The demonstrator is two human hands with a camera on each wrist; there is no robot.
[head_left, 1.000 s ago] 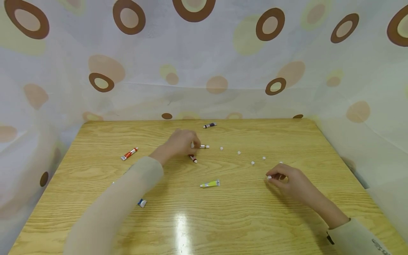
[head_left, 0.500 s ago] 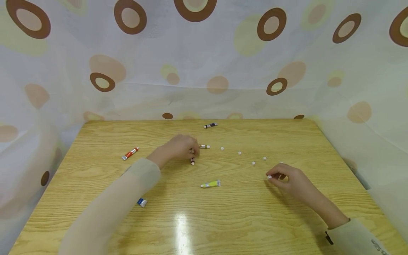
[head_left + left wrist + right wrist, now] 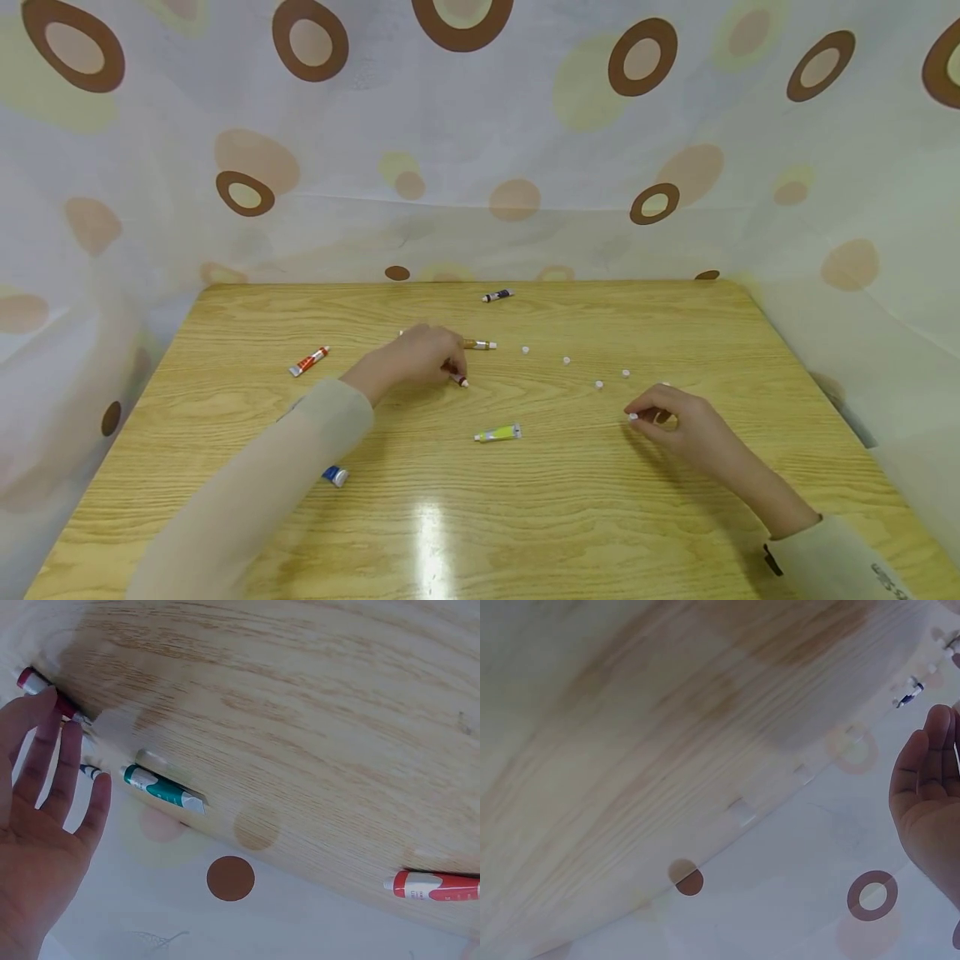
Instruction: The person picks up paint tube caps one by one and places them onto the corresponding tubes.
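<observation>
A blue tube [image 3: 334, 476] lies nearest on the wooden counter [image 3: 525, 517], then a green tube [image 3: 497, 433]. The right hand [image 3: 678, 425] rests there, its fingers curled, pinching a small white cap [image 3: 633, 417]. Farther back, the left hand [image 3: 420, 354] has its fingers curled onto a dark red tube [image 3: 458, 379]. Loose caps [image 3: 598, 384] lie between.

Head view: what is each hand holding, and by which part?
The right hand pinches a small white cap at its fingertips. The left hand touches a dark red tube; a grip cannot be told.
</observation>
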